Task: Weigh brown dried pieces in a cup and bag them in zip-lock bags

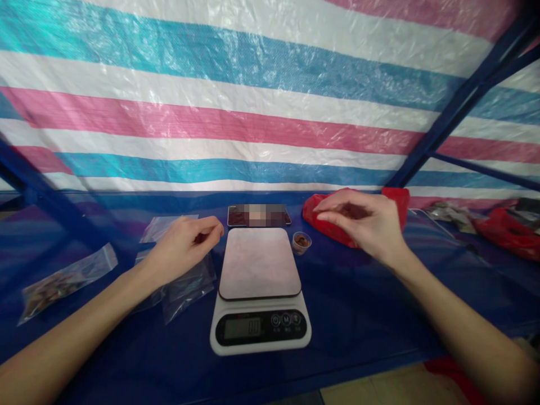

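A white kitchen scale (260, 292) with a bare weighing plate stands in the middle of the blue table (358, 315). My left hand (185, 244) hovers left of the scale, over a pile of clear zip bags (188, 287), with fingers loosely curled and nothing seen in them. My right hand (363, 222) is over the red plastic bag (337, 225) at the back right, fingers bent down toward it; I cannot tell whether it grips anything. A small clear cup (301, 242) with brown bits stands between the scale and the red bag.
A phone (259, 215) lies flat behind the scale. A filled zip bag (63, 281) lies at the far left. Another red bag (506, 230) and clutter sit at the far right. Blue frame bars (459, 95) and a striped tarp (236, 107) close the back.
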Tool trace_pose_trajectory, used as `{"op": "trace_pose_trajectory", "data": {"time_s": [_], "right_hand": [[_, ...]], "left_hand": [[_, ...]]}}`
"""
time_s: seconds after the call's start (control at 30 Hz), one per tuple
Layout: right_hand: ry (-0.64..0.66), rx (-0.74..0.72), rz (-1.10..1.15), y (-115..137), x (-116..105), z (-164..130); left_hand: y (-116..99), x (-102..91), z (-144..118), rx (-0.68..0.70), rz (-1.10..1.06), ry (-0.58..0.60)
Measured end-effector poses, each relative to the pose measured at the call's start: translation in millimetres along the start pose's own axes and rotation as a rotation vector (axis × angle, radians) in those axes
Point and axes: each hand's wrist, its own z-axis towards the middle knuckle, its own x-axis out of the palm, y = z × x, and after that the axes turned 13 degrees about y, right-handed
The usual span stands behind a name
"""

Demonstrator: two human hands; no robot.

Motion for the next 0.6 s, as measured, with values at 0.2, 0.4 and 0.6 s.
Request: {"op": "trace_pose_trajectory", "data": {"time_s": [0.2,0.4,0.6], "right_hand": [[0.226,-0.047,0.083,-4.2,26.6,-2.6],[0.189,-0.068,0.077,-15.1,23.8,-1.8],[0.218,-0.045,0.086,-11.4,23.4,-1.0]], "left_hand": [[0.2,1.7,0.9,0.007,-0.007,-0.007],[2.0,1.7,0.8,0.014,-0.004,-0.009],[0.1,0.2,1.2,0.012,-0.012,-0.003]]}}
